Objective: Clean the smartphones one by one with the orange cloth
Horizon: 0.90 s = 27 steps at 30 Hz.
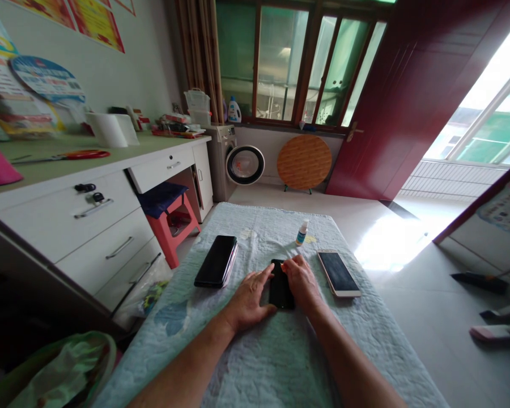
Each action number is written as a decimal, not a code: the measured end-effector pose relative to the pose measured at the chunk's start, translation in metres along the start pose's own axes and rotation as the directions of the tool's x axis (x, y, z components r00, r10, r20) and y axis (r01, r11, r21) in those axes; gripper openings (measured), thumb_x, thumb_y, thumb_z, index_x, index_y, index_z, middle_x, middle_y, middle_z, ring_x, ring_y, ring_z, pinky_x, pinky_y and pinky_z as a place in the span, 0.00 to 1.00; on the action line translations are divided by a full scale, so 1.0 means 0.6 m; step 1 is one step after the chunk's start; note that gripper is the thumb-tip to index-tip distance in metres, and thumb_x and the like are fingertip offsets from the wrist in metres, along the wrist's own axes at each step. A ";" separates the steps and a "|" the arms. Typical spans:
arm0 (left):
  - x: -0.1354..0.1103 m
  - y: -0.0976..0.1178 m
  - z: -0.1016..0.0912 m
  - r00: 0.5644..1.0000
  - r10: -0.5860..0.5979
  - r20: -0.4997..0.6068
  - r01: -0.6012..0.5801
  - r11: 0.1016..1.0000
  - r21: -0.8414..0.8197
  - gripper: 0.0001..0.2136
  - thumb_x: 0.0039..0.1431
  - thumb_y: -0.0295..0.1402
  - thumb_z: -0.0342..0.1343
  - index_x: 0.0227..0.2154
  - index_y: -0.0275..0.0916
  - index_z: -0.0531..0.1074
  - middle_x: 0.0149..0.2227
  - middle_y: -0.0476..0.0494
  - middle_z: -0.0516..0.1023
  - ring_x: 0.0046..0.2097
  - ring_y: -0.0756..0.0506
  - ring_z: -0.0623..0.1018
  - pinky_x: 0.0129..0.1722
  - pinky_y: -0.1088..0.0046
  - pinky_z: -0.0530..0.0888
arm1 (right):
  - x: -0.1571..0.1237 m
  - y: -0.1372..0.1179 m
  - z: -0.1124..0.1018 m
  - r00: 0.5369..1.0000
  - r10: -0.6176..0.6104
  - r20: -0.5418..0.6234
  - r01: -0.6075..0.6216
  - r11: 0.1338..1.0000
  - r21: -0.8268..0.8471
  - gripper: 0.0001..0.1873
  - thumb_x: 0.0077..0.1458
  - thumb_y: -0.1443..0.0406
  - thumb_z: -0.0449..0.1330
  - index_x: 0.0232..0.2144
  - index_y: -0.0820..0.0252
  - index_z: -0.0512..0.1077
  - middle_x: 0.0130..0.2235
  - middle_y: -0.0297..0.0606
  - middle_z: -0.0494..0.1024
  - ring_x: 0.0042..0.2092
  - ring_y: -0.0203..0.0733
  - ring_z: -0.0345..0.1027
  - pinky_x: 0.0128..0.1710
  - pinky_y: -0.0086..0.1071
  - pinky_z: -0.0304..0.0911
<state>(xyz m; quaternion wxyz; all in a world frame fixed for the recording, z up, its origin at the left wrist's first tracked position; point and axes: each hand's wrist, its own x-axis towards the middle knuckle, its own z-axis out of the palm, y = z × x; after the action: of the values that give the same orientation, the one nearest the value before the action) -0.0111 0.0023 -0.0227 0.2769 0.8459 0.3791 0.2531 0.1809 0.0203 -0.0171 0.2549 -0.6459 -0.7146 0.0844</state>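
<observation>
1. Left hand (250,294) grips the phone (281,292) by its edges, flat on the cloth (276,362), probably so it won't slide.
2. Right hand (301,280) pinches an orange bit (283,267) at its top end.

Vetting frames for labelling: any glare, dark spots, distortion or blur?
Head view: strong glare on the tiled floor by the red door, daylight beyond blown out; head view: lower left dark around the green bin; head view: door and drawer cabinet slanted, likely wide-angle distortion; head view: spray bottle label too soft to read, black smartphone outline clear between the hands.
</observation>
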 end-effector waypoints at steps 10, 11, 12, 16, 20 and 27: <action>-0.001 -0.015 0.005 1.000 -0.025 -0.009 0.025 1.000 -0.004 0.47 0.50 0.35 0.66 0.68 0.40 0.43 0.67 0.33 0.55 0.67 0.35 0.56 0.65 0.51 0.55 | -0.027 -0.026 -0.023 0.922 -0.355 0.156 0.339 0.933 0.120 0.13 0.63 0.69 0.52 0.39 0.54 0.78 0.41 0.39 0.71 0.43 0.40 0.62 0.46 0.32 0.60; -0.001 -0.016 0.006 1.000 -0.029 -0.005 0.029 1.000 -0.004 0.47 0.50 0.35 0.65 0.68 0.40 0.43 0.67 0.33 0.54 0.67 0.34 0.56 0.66 0.51 0.55 | -0.029 -0.027 -0.024 0.910 -0.377 0.172 0.354 0.923 0.148 0.14 0.63 0.69 0.52 0.39 0.54 0.78 0.40 0.38 0.71 0.42 0.39 0.62 0.45 0.32 0.60; -0.001 -0.017 0.006 1.000 -0.030 -0.002 0.030 1.000 -0.004 0.47 0.50 0.35 0.65 0.68 0.40 0.43 0.67 0.33 0.54 0.67 0.34 0.55 0.66 0.51 0.54 | -0.030 -0.027 -0.025 0.903 -0.390 0.182 0.362 0.917 0.171 0.14 0.64 0.69 0.52 0.38 0.54 0.78 0.40 0.38 0.71 0.42 0.39 0.63 0.45 0.31 0.60; -0.002 -0.015 0.005 1.000 -0.027 0.002 0.027 1.000 0.014 0.45 0.51 0.36 0.64 0.68 0.40 0.44 0.68 0.33 0.53 0.67 0.34 0.55 0.65 0.50 0.55 | -0.023 -0.021 -0.018 0.938 -0.318 0.140 0.294 0.941 0.167 0.14 0.63 0.69 0.53 0.36 0.54 0.79 0.38 0.38 0.70 0.41 0.39 0.63 0.44 0.31 0.60; 0.001 -0.005 -0.002 0.999 -0.037 0.033 0.034 0.997 0.068 0.37 0.52 0.40 0.64 0.63 0.37 0.58 0.66 0.33 0.58 0.67 0.34 0.57 0.66 0.51 0.55 | -0.008 -0.006 -0.011 0.985 -0.163 0.060 0.158 0.984 0.077 0.14 0.63 0.68 0.52 0.36 0.57 0.78 0.37 0.40 0.69 0.41 0.40 0.62 0.44 0.32 0.59; 0.002 0.008 -0.008 0.996 -0.052 0.075 0.042 0.990 0.133 0.28 0.52 0.38 0.64 0.57 0.40 0.69 0.63 0.39 0.66 0.65 0.35 0.60 0.65 0.52 0.56 | -0.003 0.010 0.000 0.998 0.025 -0.055 -0.025 1.000 0.005 0.13 0.62 0.69 0.50 0.42 0.56 0.74 0.38 0.39 0.70 0.39 0.41 0.63 0.41 0.31 0.58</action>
<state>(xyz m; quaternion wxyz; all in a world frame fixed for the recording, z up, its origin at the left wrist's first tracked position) -0.0110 0.0020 -0.0158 0.2408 0.8624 0.4037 0.1878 0.1866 0.0197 -0.0201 0.2748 -0.6563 -0.6990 0.0713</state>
